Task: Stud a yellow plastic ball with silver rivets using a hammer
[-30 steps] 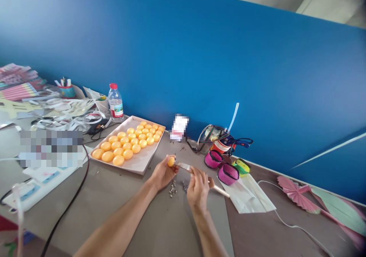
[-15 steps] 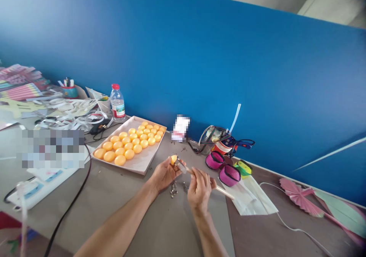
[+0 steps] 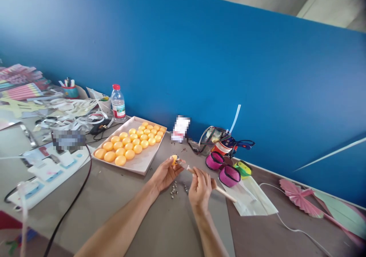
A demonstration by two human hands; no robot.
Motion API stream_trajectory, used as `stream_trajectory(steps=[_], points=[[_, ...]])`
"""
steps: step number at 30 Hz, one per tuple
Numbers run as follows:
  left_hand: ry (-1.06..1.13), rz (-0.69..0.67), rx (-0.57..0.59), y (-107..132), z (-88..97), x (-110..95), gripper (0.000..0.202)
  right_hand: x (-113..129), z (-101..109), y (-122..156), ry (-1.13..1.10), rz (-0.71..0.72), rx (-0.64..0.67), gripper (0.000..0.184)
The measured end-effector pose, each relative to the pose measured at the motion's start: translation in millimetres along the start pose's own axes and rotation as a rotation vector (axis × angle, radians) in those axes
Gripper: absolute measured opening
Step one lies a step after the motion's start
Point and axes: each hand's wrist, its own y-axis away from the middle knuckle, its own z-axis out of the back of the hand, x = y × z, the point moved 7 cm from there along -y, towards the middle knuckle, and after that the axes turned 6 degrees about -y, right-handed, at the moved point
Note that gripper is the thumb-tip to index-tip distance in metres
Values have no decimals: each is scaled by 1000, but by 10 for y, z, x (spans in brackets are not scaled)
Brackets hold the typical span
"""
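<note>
My left hand (image 3: pixel 166 173) is closed around an orange ping-pong ball (image 3: pixel 174 159), fingertips on its sides. A dark, shiny spot shows on the ball's right side. In my right hand (image 3: pixel 200 188) is a pale wooden stick (image 3: pixel 225 194), gripped like a pen, its back end pointing down to the right. Its front end, pale and translucent, meets the ball; what sits at the contact is too small to tell. Below my hands lie a pile of small shiny metal pieces (image 3: pixel 174 190) and a darker little heap (image 3: pixel 185 188).
A shallow white tray (image 3: pixel 143 165) of orange balls stands left of my hands, a water bottle (image 3: pixel 118 104) behind it. Purple rings (image 3: pixel 229 175) and white paper (image 3: pixel 257 203) lie to the right. A power strip (image 3: pixel 42 188) and black cable (image 3: pixel 77 196) occupy the left.
The ball has turned slightly in my left fingers, showing more of the dark spot. The stick has shifted a little to the right and down.
</note>
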Motion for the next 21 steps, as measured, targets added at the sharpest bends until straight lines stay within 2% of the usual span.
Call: stream_trajectory(steps=[2,7,11,15,19,21], points=[[-17,9,6,9,-15,11,11,-9,36,2,-8,-16,-32,24],[-46,5,-47,1,40,0,14,35,-14,5,-9,17,53,24],[-36,2,-46,-7,50,-11,16,64,39,-2,-3,20,-11,24],[-47,32,-25,3,23,12,21,78,18,-16,31,34,24,22],[-35,-7,-51,9,37,-9,18,79,82,-25,58,42,-45,23],[-55,-11,-46,9,34,-6,18,59,66,-29,67,33,-18,24]])
